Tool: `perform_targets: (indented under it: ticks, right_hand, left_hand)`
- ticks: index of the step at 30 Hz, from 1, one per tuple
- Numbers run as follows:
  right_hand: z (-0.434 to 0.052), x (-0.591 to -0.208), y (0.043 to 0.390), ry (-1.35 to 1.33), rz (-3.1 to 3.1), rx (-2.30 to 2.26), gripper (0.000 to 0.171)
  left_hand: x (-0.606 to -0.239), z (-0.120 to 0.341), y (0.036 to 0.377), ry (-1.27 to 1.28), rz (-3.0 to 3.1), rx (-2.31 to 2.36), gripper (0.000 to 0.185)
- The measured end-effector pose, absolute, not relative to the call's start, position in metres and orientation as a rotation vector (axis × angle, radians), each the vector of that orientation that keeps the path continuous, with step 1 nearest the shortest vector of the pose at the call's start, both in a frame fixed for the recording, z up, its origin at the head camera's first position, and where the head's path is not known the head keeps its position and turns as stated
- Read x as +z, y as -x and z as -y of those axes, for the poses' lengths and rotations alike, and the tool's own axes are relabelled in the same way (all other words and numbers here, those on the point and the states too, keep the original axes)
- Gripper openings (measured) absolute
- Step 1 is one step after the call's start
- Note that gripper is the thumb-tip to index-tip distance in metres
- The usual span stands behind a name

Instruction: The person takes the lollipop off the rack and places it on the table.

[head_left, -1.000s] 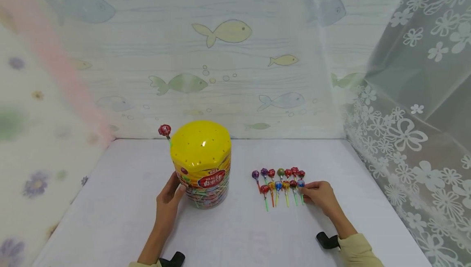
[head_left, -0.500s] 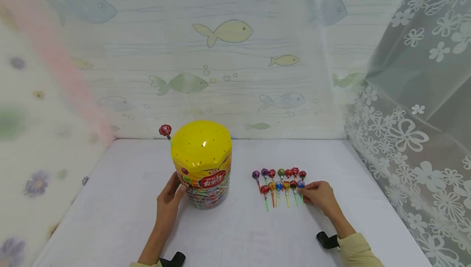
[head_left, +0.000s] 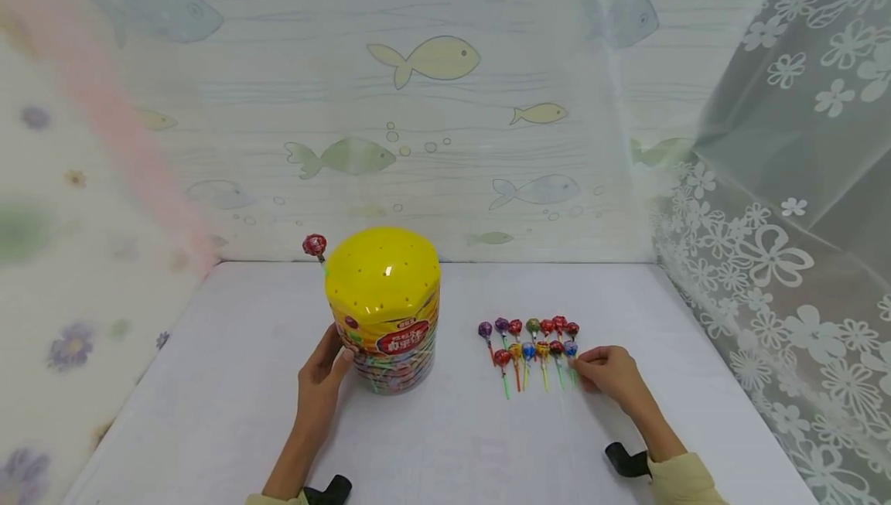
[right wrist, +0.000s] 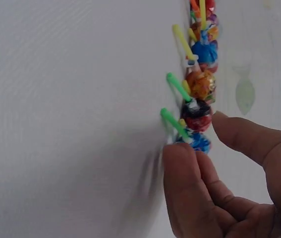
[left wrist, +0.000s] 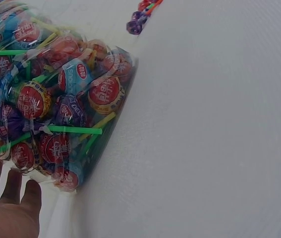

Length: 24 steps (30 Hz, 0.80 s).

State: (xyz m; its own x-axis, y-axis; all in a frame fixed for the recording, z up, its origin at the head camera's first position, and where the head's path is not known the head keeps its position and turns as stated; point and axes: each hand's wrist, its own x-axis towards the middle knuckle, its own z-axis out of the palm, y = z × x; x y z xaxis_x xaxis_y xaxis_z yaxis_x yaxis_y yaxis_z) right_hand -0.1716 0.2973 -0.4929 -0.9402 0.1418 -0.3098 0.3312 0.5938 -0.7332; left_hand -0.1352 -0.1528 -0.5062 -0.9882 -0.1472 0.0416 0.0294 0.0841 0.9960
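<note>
A clear jar (head_left: 398, 366) packed with lollipops, with a yellow dotted lid (head_left: 383, 273), stands upright on the white table. My left hand (head_left: 320, 377) rests against its lower left side, thumb toward the front. In the left wrist view, fairly straight fingers (left wrist: 11, 186) reach to the jar's edge. Two rows of wrapped lollipops (head_left: 527, 352) lie to the right. At the front row's right end, my right hand (head_left: 612, 373) is beside a blue lollipop (head_left: 571, 349). In the right wrist view, its thumb and fingers are spread apart, one fingertip overlapping the blue lollipop (right wrist: 199, 143).
A red lollipop (head_left: 315, 245) sticks up at the jar's left edge, by the lid. The white table (head_left: 459, 443) ends at a fish-patterned curtain (head_left: 431, 126) at the back. A sheer flower-patterned sheet (head_left: 786, 273) hangs along the right side.
My right hand has drawn slightly right and toward me from the blue lollipop. The left hand, the jar and the lollipop rows stay in place.
</note>
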Motion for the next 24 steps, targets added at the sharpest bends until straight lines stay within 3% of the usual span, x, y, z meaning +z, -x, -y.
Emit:
perform_targets:
  ticks: [9, 24]
  right_hand:
    - [-0.273, -0.460, 0.156, -0.114, -2.710, -1.198, 0.045]
    - [-0.192, -0.400, 0.128, 0.392, -2.645, -1.494, 0.034]
  left_hand:
    - [-0.507, 0.155, 0.137, -0.130, 2.200, -2.045, 0.062]
    - [-0.508, 0.154, 0.134, -0.109, 2.184, -2.069, 0.062]
